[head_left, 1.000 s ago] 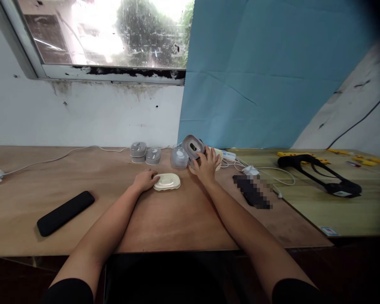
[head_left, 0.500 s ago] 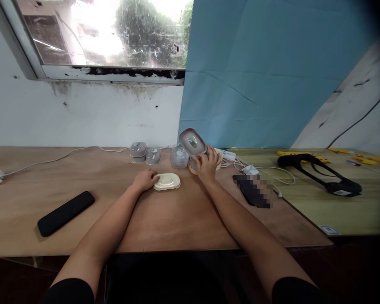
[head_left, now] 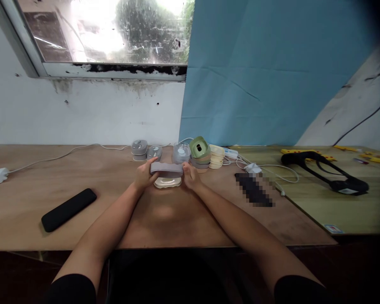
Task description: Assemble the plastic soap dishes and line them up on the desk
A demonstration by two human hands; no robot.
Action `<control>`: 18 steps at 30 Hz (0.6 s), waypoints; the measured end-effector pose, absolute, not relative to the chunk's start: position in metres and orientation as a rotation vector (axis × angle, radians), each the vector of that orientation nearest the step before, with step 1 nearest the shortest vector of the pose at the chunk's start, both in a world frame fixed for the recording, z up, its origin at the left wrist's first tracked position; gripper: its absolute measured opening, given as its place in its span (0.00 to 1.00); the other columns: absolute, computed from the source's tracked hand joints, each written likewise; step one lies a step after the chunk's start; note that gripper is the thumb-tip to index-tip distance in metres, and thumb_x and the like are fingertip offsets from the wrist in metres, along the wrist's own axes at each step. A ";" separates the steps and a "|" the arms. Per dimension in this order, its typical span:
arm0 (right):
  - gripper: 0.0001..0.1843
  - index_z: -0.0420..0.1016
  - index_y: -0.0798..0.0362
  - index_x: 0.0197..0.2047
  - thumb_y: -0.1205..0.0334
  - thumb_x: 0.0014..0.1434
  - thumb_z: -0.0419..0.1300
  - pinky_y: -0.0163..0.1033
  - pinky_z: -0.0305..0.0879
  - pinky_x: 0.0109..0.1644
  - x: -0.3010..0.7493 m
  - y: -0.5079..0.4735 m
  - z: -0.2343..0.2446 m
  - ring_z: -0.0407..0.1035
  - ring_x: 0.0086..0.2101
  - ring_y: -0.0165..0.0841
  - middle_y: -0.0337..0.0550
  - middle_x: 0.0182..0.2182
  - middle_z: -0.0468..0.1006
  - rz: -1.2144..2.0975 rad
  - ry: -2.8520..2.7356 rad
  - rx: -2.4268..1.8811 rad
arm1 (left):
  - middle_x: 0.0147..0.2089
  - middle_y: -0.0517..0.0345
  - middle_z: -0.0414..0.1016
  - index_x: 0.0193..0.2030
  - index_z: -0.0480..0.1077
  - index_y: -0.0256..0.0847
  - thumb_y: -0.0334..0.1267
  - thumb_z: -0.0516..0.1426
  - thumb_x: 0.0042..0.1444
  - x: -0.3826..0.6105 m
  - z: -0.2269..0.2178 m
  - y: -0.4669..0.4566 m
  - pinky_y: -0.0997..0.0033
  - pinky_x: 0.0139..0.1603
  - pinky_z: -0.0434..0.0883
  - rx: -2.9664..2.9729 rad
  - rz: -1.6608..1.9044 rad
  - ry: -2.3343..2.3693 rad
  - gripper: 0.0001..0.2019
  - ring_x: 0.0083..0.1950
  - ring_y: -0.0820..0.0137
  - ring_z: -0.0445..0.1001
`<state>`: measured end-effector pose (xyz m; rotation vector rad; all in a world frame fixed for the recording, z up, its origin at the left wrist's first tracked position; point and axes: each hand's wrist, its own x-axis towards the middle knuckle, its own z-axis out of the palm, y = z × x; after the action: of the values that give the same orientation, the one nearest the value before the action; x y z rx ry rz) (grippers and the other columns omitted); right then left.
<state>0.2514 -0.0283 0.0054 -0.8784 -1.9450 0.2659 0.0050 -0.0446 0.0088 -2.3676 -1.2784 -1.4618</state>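
Both hands, left (head_left: 143, 175) and right (head_left: 191, 175), grip a mauve-grey plastic shell (head_left: 167, 169) by its opposite ends, fingers and thumbs closed on its rounded wall. It is held up just above a cream insert (head_left: 167, 183), whose far part it hides. Half a second ago the right hand was lifting this shell at the stack while the left rested against the insert; now the shell is at the middle of the wooden tabletop (head_left: 152, 228), and the left hand has moved from the insert to the shell.

On the stack, a green shell (head_left: 199, 146) now shows on top, tilted toward the viewer, with a dark opening in its floor. Below it sit nested shells (head_left: 200, 164) in muted grey and tan. Just right of them rises a pile of cream inserts (head_left: 216, 157) with wavy edges; just left lie clear, glossy plastic covers (head_left: 181, 153). Farther left, grey rounded boxes (head_left: 139, 150) stand under translucent lids; their contents cannot be made out. Nearer the front edge lies a long, matte black case (head_left: 69, 210) with rounded ends.
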 end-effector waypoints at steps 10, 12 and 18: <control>0.38 0.66 0.52 0.28 0.29 0.60 0.32 0.37 0.62 0.31 0.247 -0.017 -0.002 0.66 0.27 0.34 0.42 0.23 0.69 0.679 -1.781 -0.939 | 0.41 0.52 0.79 0.68 0.54 0.38 0.47 0.52 0.59 0.010 0.013 -0.047 0.70 0.40 0.70 -2.387 -1.315 -1.489 0.32 0.35 0.66 0.76; 0.35 0.68 0.52 0.33 0.29 0.60 0.38 0.36 0.61 0.27 0.248 -0.016 -0.002 0.65 0.24 0.33 0.39 0.20 0.68 0.744 -1.733 -0.988 | 0.40 0.54 0.79 0.66 0.58 0.40 0.46 0.52 0.58 0.011 0.015 -0.048 0.71 0.40 0.69 -2.370 -1.303 -1.549 0.29 0.35 0.67 0.75; 0.27 0.69 0.52 0.50 0.40 0.58 0.54 0.35 0.63 0.25 0.248 -0.010 -0.006 0.67 0.22 0.31 0.39 0.26 0.75 0.776 -1.647 -1.107 | 0.39 0.54 0.80 0.60 0.66 0.40 0.47 0.49 0.60 0.009 0.020 -0.048 0.70 0.41 0.69 -2.448 -1.188 -1.737 0.24 0.38 0.65 0.77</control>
<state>0.2479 -0.0100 -0.0056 -1.1068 -1.6471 0.7759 0.0091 -0.0477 0.0200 -2.4481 -1.7368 -1.1878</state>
